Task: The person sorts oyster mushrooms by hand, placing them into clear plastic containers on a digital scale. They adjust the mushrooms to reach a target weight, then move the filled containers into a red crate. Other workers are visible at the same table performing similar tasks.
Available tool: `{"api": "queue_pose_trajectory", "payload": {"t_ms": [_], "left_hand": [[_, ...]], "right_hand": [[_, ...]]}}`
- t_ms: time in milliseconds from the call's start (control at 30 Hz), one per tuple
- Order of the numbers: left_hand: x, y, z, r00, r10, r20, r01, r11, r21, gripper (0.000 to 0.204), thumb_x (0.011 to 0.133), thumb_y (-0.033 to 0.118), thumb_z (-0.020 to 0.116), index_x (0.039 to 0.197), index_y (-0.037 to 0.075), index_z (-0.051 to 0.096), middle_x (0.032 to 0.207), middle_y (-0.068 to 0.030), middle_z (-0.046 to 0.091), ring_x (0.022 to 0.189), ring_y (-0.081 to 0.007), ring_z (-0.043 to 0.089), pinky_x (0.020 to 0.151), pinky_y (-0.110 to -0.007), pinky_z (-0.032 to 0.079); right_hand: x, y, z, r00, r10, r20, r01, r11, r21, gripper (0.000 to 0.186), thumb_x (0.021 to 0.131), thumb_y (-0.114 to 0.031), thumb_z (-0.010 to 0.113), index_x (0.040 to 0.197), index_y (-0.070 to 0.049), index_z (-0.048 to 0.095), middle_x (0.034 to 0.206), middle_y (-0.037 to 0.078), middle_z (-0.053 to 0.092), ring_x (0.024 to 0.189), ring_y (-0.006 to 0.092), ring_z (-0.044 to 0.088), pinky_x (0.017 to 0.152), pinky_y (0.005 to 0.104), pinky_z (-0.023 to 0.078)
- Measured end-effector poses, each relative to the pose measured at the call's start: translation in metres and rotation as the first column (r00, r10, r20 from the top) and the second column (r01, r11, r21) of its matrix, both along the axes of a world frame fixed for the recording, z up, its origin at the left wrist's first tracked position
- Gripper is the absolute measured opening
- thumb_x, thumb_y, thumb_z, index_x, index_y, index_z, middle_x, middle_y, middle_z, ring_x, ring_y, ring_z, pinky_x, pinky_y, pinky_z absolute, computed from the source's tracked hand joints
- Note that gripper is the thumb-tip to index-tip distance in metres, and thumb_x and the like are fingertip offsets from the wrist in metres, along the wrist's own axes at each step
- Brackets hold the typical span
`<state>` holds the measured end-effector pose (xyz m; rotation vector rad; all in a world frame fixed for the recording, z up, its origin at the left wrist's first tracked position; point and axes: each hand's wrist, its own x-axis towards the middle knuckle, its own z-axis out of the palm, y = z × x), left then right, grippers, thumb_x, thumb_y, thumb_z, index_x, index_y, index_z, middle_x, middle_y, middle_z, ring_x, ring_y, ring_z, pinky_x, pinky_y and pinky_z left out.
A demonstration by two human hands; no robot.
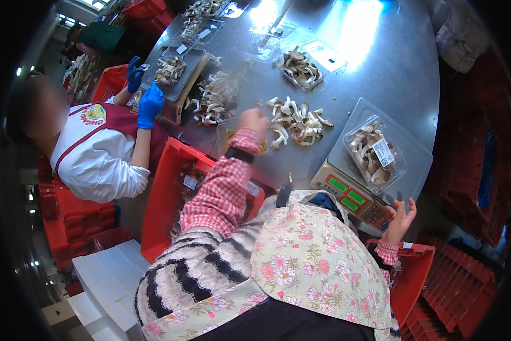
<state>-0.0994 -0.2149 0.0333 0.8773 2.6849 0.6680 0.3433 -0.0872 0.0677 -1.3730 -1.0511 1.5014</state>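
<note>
Two loose mushroom piles (295,120) flank left hand (253,120), perhaps empty.

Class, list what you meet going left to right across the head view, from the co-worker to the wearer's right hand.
Co-worker → left hand → mushroom pile beside it → green displays → right hand

The left arm (222,184) stretched forward, the left hand (253,120) slightly blurred — the right hand (399,221) extended sideways, loosely splayed.
</note>
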Motion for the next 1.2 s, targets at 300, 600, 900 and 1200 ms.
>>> {"api": "queue_pose_trajectory", "payload": {"t_ms": [300, 600, 900, 1200], "left_hand": [[-0.034, -0.034, -0.048, 0.998, 0.029, 0.049, -0.012, 0.947, -0.320, 0.019, 0.076, 0.023, 0.072, 0.087, 0.008, 0.073, 0.087, -0.0147, 0.069, 0.087, -0.0296, 0.066, 0.082, -0.038, 0.050], [0.087, 0.026, 0.067, 0.797, -0.500, 0.340, 0.293, 0.812, 0.505, 0.009, 0.088, 0.008, 0.057, 0.091, -0.001, 0.059, 0.072, -0.0078, 0.064, 0.067, -0.0174, 0.064, 0.061, -0.031, 0.050], [0.163, 0.053, 0.067, 0.617, -0.434, 0.657, 0.226, 0.897, 0.380, 0.011, 0.087, 0.012, 0.062, 0.091, 0.003, 0.056, 0.069, -0.0016, 0.058, 0.055, -0.0124, 0.056, 0.052, -0.026, 0.045], [0.144, 0.063, 0.018, -0.414, -0.163, 0.896, -0.578, 0.807, -0.120, 0.032, 0.101, 0.033, 0.040, 0.094, 0.004, 0.050, 0.074, -0.0025, 0.048, 0.056, -0.0095, 0.042, 0.047, -0.019, 0.037]], "right_hand": [[-0.011, 0.021, 0.010, 1.000, 0.024, -0.020, -0.021, 0.988, 0.155, 0.048, 0.091, -0.012, 0.059, 0.132, -0.006, 0.033, 0.095, 0.006, 0.059, 0.076, 0.0095, 0.058, 0.071, 0.0220, 0.048], [-0.070, 0.010, 0.062, 0.897, 0.431, 0.102, -0.439, 0.836, 0.331, 0.021, 0.088, -0.008, 0.064, 0.108, -0.001, 0.059, 0.096, 0.004, 0.061, 0.087, 0.0110, 0.060, 0.079, 0.0254, 0.052], [-0.103, 0.000, 0.085, 0.504, 0.842, -0.192, -0.832, 0.533, 0.154, 0.012, 0.091, -0.012, 0.059, 0.090, 0.000, 0.062, 0.083, 0.002, 0.062, 0.078, 0.0091, 0.057, 0.072, 0.0254, 0.047], [-0.107, 0.158, 0.070, 0.489, 0.349, 0.799, -0.814, 0.511, 0.275, 0.014, 0.085, -0.016, 0.062, 0.089, -0.003, 0.063, 0.074, 0.014, 0.064, 0.068, 0.0268, 0.063, 0.062, 0.0342, 0.049]]}}
